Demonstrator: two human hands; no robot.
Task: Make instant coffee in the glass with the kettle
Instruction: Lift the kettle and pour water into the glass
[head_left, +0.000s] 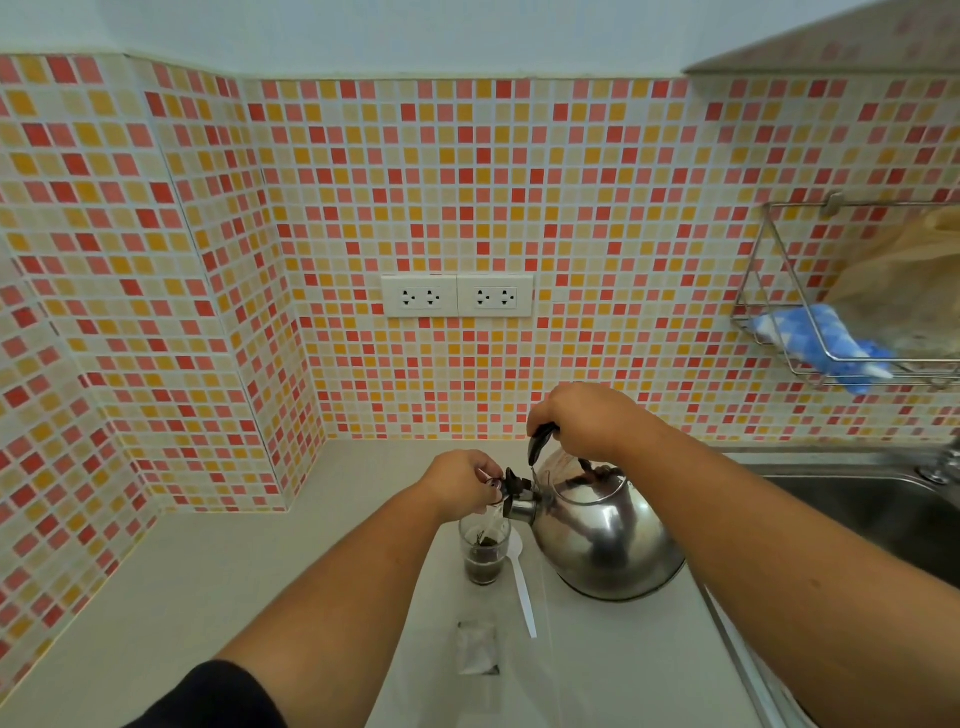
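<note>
A steel kettle (602, 540) is tilted to the left over a small clear glass (484, 551) on the white counter. Water streams from the spout into the glass, which holds dark coffee at its bottom. My right hand (582, 421) grips the kettle's black handle from above. My left hand (465, 486) pinches the black spout cap and holds it lifted. A white plastic spoon (522, 584) lies on the counter between the glass and the kettle. An empty, torn coffee sachet (477, 648) lies in front of the glass.
A steel sink (852, 499) with a tap (943, 465) lies at the right. A wire rack (831, 332) holding a blue cloth and a bag hangs on the tiled wall. Two double sockets (457, 296) sit on the wall behind.
</note>
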